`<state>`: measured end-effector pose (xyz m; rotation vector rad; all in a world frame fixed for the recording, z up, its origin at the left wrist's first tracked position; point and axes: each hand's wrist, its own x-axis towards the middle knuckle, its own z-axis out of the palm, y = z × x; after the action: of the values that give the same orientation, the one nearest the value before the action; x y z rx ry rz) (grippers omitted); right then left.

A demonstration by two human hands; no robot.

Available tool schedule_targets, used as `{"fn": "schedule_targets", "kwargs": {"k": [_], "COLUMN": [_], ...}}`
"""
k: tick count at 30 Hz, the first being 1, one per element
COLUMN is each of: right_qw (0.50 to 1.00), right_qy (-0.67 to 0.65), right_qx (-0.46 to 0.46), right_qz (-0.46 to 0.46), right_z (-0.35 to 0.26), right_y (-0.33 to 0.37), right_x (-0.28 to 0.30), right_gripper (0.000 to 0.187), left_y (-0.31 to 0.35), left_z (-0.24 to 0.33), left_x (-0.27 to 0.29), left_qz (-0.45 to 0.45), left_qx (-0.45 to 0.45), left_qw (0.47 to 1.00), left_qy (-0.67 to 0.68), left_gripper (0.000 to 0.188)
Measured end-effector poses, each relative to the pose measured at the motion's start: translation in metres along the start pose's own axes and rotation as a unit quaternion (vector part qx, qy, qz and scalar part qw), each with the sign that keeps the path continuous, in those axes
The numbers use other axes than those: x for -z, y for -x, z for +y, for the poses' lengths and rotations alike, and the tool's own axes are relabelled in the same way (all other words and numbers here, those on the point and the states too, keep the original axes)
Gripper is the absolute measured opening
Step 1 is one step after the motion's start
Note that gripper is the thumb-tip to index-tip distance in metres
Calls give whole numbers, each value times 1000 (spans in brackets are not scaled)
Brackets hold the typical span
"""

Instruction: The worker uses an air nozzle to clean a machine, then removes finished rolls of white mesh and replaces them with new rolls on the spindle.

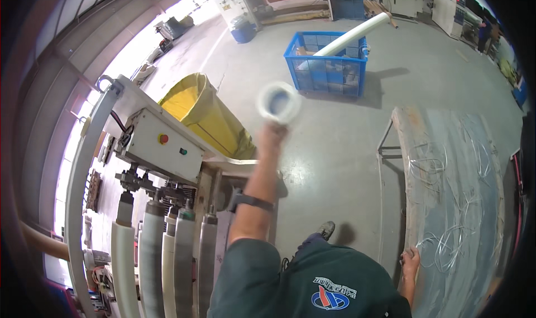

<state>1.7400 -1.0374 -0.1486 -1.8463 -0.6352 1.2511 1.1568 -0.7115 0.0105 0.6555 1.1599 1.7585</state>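
Past long, smooth rollers (151,251) and a creased yellow bag (218,117), straight to the left hand (273,130): closed on a blurred white ring (262,103), held out front. Seemingly a carrying step, calling for a steady grip. On to a mesh-sided blue crate (329,83) bearing a smooth, slanting tube (353,34), then the right hand (410,259): half curled at the rumpled bench's (432,201) edge; cannot tell if gripping.

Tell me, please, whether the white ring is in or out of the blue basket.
Out: the left grip holds the white ring apart from the blue basket.
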Motion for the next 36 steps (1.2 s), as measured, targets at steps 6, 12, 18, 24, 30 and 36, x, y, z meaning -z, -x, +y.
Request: {"fn": "schedule_targets", "kwargs": {"k": [6,12,18,24,30,36], "right_qw": [995,964,865,653,485,537], "right_qy": [79,189,296,373,480,500], "right_qx": [65,133,226,194,146,138], "right_qz": [22,132,337,630,717,665], "right_z": [-51,-82,-147,-130,-111,-106], "right_y": [6,67,172,381,517,541], "right_x": [-61,-14,69,194,294,372], "right_gripper": [60,61,68,66,70,67], "left_y": [-92,1,215,367,500,650], "left_z": [102,-179,-267,-311,-337,-391], "left_x": [52,-9,-137,-215,-272,-302], "left_qz": [127,-40,-318,-528,-578,-694], "left_qx": [-92,295,455,424,459,462], "left_qw": [980,954,811,691,617,483], "left_qy": [122,38,-183,-253,-275,-267], "left_gripper": [68,55,50,52,47,53]}}
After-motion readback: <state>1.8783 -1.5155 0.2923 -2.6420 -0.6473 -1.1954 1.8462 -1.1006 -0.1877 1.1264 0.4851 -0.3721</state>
